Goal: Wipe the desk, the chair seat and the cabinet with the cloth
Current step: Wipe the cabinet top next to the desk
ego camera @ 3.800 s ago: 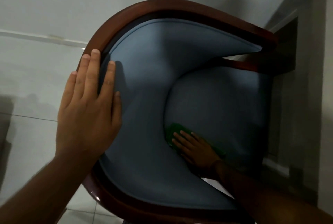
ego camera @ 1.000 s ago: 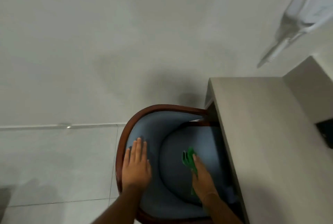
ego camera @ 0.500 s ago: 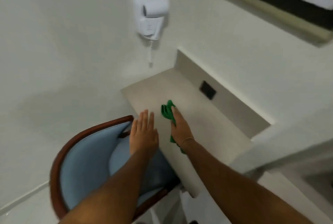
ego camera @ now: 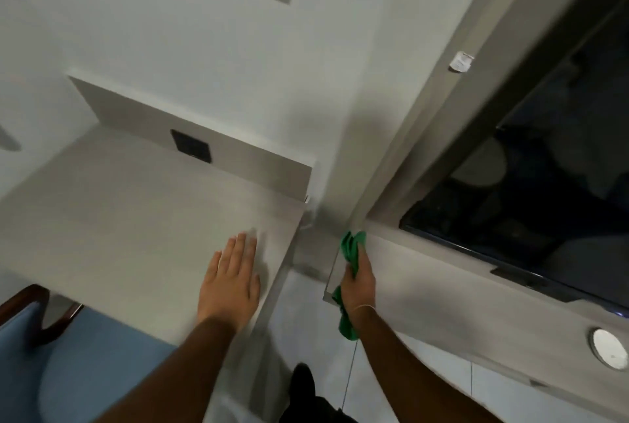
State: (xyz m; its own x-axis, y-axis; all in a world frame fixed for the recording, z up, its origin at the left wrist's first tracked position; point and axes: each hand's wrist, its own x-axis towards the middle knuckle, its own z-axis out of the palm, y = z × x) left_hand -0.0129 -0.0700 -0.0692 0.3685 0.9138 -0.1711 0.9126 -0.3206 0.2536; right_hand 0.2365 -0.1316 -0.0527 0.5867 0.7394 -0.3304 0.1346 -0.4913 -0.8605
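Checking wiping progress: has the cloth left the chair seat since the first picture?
Yes. The cloth, in the right hand, is now past the desk, at the cabinet corner, right of the chair.

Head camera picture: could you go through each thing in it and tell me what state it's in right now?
Left hand: open, flat on the desk.
Right hand: closed around the cloth.
Green cloth: bunched, at the cabinet's near corner.
Desk: bare where visible.
Cabinet: top carries a dark TV.
TV: screen dark.
Chair: seat tucked partly under the desk.
Wall socket: nothing plugged in.
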